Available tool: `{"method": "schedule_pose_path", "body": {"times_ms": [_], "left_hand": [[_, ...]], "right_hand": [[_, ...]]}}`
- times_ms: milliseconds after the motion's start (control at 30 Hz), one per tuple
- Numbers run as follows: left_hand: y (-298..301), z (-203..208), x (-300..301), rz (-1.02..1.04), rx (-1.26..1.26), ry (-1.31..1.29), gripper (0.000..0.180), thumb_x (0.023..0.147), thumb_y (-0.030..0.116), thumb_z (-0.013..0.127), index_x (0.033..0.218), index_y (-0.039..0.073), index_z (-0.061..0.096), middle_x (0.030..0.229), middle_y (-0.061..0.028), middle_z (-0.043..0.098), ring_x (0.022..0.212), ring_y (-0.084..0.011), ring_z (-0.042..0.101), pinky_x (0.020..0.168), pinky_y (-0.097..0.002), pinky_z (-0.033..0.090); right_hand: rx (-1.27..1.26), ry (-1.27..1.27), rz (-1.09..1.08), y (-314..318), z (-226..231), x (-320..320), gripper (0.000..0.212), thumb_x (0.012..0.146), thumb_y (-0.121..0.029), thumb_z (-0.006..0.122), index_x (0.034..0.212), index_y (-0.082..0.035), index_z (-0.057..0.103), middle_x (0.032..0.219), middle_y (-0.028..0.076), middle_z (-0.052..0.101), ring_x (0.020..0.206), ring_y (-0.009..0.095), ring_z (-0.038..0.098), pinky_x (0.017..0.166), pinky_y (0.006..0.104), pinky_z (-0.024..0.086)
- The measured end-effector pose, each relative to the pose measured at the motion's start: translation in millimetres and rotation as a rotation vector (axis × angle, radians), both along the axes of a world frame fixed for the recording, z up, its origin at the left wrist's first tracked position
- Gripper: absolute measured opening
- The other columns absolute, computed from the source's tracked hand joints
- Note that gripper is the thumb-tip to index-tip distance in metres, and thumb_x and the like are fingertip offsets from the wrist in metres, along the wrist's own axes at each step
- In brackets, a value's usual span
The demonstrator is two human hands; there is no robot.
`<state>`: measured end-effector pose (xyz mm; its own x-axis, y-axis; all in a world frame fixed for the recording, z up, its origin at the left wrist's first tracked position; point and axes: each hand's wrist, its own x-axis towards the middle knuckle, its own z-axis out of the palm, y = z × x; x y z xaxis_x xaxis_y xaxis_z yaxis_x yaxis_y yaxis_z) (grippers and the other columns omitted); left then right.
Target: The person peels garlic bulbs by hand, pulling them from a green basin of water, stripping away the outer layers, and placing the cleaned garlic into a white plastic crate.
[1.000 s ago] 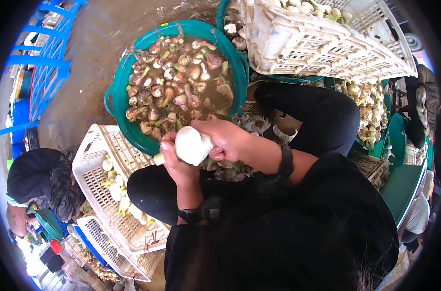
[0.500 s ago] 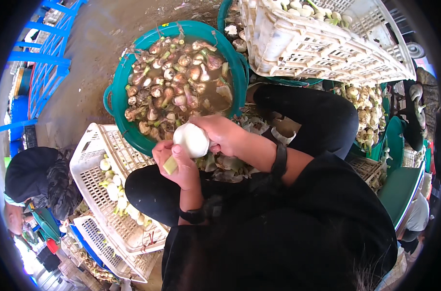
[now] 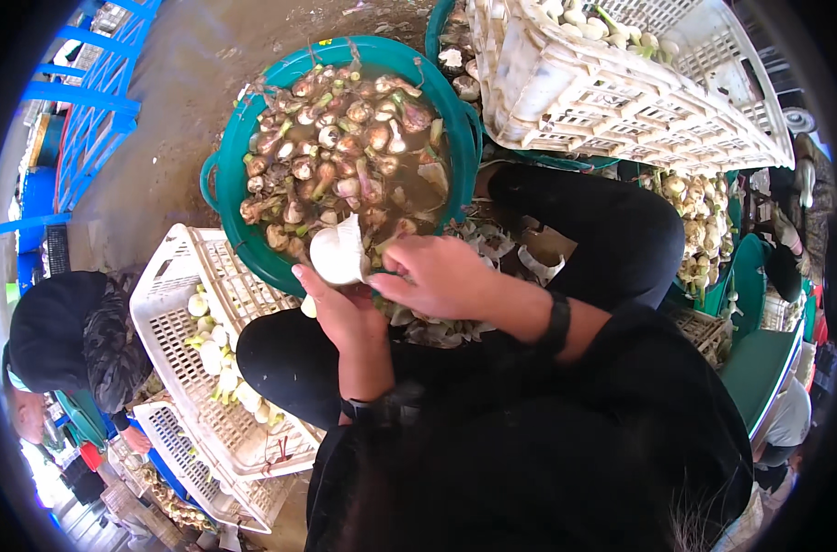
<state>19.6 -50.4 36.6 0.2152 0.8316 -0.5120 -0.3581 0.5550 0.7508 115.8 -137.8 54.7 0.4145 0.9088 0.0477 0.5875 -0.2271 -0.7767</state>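
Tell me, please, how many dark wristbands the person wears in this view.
2: one dark wristband on the wrist of the right hand, and a second wristband on that of the left hand, which holds a white bulb. Sleeves may hide others.

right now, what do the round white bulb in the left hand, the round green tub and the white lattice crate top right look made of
Round white bulb: plant matter, smooth and fairly matte, with a ragged, skin-like edge. Round green tub: probably plastic, semi-glossy, since its rim catches light. White lattice crate: likely hard plastic, dull, judging by its regular openings and brown stains.
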Motion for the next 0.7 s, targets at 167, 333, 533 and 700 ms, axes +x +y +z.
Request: {"method": "schedule_pose_path", "body": {"times_ms": [167, 333, 533, 700], "left_hand": [[-6.1, 0.1, -6.9, -0.056, 0.202, 0.184, 0.057, 0.09, 0.05, 0.03, 0.114, 0.002, 0.046, 0.104, -0.0069, 0.057, 0.089, -0.0196, 0.056, 0.075, -0.0315, 0.045], [-6.3, 1.8, -8.9, -0.105, -0.182, 0.038, 0.048, 0.087, 0.055, 0.034, 0.108, 0.016, 0.05, 0.09, 0.0005, 0.057, 0.07, -0.0134, 0.051, 0.05, -0.0248, 0.037], [-8.2, -7.8, -6.5, -0.073, -0.263, 0.101, 0.043, 0.087, 0.05, 0.039, 0.104, 0.013, 0.051, 0.087, -0.0016, 0.057, 0.068, -0.0142, 0.052, 0.05, -0.0245, 0.038], [-24.8, -7.3, -7.1, -0.168, 0.309, 0.382, 0.034, 0.088, 0.037, 0.044, 0.093, 0.003, 0.049, 0.08, -0.0067, 0.055, 0.066, -0.0137, 0.054, 0.052, -0.0261, 0.042]], "right_hand": [[0.021, -0.013, -0.049, 20.9, 3.4, -13.3, 0.019, 0.074, -0.021, 0.054, 0.068, -0.003, 0.051, 0.068, 0.014, 0.057, 0.062, 0.031, 0.057, 0.054, 0.0417, 0.045], [-0.272, -0.38, 0.008, 10.1, -32.6, 42.5, 0.022, 0.073, -0.023, 0.054, 0.063, -0.005, 0.062, 0.077, 0.011, 0.059, 0.07, 0.025, 0.062, 0.053, 0.0329, 0.051], [-0.142, 1.036, -0.332, 21.9, -12.2, 12.5, 0.044, 0.087, -0.044, 0.044, 0.091, -0.002, 0.056, 0.072, 0.003, 0.056, 0.069, 0.012, 0.054, 0.044, 0.0255, 0.042], [-0.152, 1.457, -0.249, 40.4, -32.4, 9.8, 0.032, 0.085, -0.037, 0.049, 0.091, -0.006, 0.056, 0.071, 0.002, 0.055, 0.064, 0.01, 0.053, 0.038, 0.0248, 0.037]]}}
